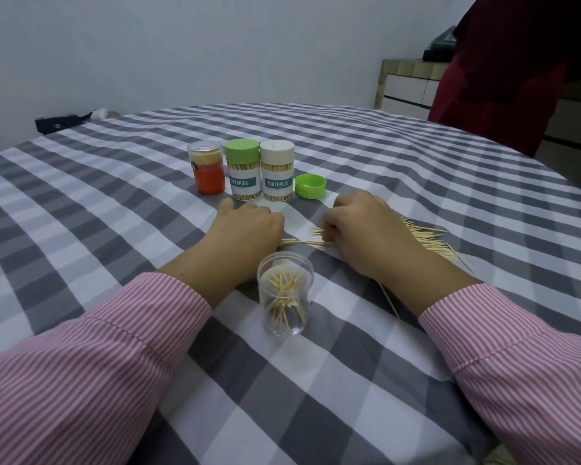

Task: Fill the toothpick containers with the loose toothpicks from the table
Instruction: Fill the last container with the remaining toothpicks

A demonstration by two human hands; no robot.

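Observation:
An open clear container (285, 293) stands near me between my forearms, partly filled with toothpicks. My right hand (359, 226) pinches a small bunch of toothpicks (319, 231) just above the cloth. My left hand (249, 229) lies knuckles-up on the cloth with curled fingers over the ends of a few toothpicks (299, 242); whether it grips them is hidden. A loose pile of toothpicks (430, 238) lies to the right of my right hand. Behind stand three full containers: orange (208, 169), green-lidded (243, 169) and white-lidded (277, 171).
A loose green lid (310, 186) lies beside the white-lidded container. The table wears a grey-and-white checked cloth (114, 229). A person in dark red (503, 68) stands at the far right edge. A dark object (59, 124) lies at the far left edge.

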